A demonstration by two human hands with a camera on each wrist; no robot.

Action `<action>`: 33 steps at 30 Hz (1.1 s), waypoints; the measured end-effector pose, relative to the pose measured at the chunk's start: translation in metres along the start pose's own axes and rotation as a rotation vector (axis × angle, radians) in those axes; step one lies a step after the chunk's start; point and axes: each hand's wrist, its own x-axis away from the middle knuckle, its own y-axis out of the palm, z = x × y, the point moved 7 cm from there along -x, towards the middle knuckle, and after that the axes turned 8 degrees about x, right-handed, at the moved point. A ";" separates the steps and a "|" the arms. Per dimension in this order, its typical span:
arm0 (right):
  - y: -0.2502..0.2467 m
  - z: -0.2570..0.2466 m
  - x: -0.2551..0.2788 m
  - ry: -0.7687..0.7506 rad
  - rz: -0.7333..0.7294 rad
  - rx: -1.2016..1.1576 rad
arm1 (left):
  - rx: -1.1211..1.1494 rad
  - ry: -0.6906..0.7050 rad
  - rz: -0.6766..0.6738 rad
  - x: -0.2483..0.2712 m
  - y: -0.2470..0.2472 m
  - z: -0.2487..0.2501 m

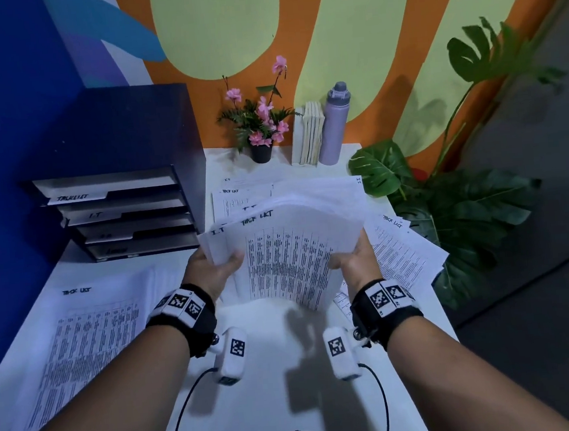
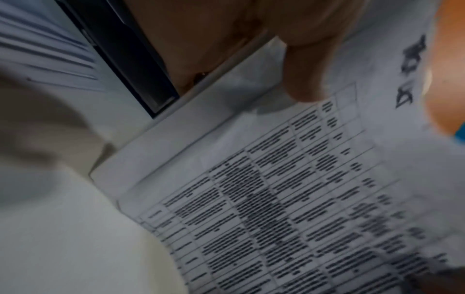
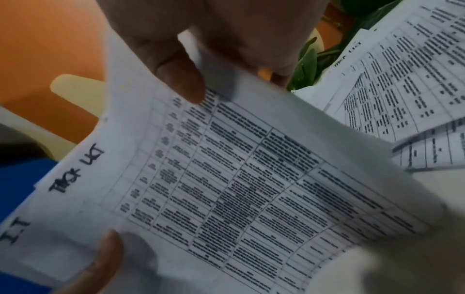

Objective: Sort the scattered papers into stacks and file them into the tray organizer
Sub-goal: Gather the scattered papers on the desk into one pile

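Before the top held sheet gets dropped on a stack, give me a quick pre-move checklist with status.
1. Left hand grips the held bundle at its left edge: ok.
2. Right hand grips its right edge, thumb on top: ok.
3. Top sheet heading readable, "TASK LIST": ok.
4. Bundle is one category: not ok, an "I.T" sheet shows behind the top sheet.
5. Matching Task List stack lies on the table at the left: ok.
6. Tray organizer top label matches the heading: ok; the lowest label: cannot tell.
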 end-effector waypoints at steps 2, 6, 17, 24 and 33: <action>0.000 0.000 0.001 0.035 0.023 -0.040 | -0.026 0.004 -0.017 0.004 0.000 0.000; 0.011 -0.002 0.010 0.058 -0.031 -0.093 | 0.019 0.035 -0.013 0.012 0.012 0.003; 0.022 0.035 0.007 0.072 -0.135 0.300 | -0.338 -0.004 0.073 0.010 -0.006 -0.018; 0.086 0.048 0.029 0.061 -0.283 0.563 | -0.465 -0.041 0.188 0.007 -0.087 -0.002; 0.219 0.077 0.068 -0.010 -0.530 0.903 | -0.696 -0.248 0.220 0.032 -0.230 -0.022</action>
